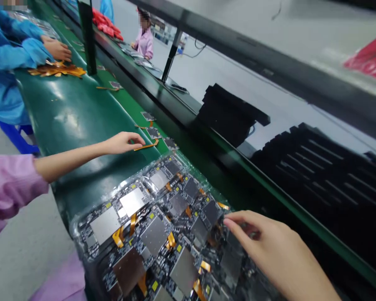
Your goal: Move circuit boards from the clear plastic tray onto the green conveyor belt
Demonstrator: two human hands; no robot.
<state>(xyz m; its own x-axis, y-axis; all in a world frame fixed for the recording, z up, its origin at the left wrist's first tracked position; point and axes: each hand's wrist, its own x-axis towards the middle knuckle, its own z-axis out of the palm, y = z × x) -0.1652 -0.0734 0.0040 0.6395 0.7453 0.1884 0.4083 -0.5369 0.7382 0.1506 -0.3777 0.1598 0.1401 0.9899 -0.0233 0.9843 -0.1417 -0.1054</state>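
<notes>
**benchrat:** So what are the hands doing here?

**solder_sam:** The left hand [123,143] is stretched out over the green conveyor belt [72,117], fingers curled down, pinching the near end of an orange flex ribbon [148,146] that lies flat on the belt. That ribbon sits just beyond the far end of the clear plastic tray [81,228], right beside it.

**benchrat:** And the other one?

**solder_sam:** The right hand [269,246] hovers at the tray's right edge, fingers loosely open and stretched toward the circuit boards [153,234]. The fingertips are about touching a board, but it's blurry, so I can't tell if it's actually gripping anything.

**benchrat:** What's in the tray?

**solder_sam:** Rows of boards with silver shield cans and little orange flex tails, packed close. A few loose boards [152,132] lie on the belt past the tray, near the ribbon. Much farther up the belt from the tray, a co-worker in a blue coat [6,54] has hands on a pile of orange ribbons [58,70].
</notes>
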